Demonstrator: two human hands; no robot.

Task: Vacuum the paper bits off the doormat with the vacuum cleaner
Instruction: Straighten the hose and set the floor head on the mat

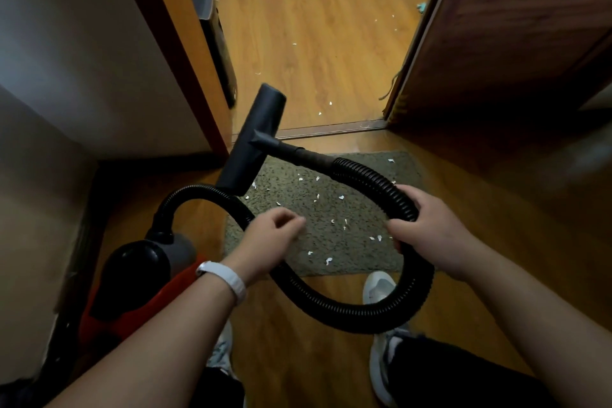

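R hand (427, 228) clamped on hose (374, 182), centre-right. L hand (275, 235) loosely curled, holds nothing. Nozzle (251, 142) raised over doormat (298, 195) upper-left corner, long axis up-frame. Paper bits (328, 261) lie lower-right of it, nearer R hand.

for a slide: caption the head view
Right hand grips the vacuum hose, floor nozzle held above a doormat littered with paper bits
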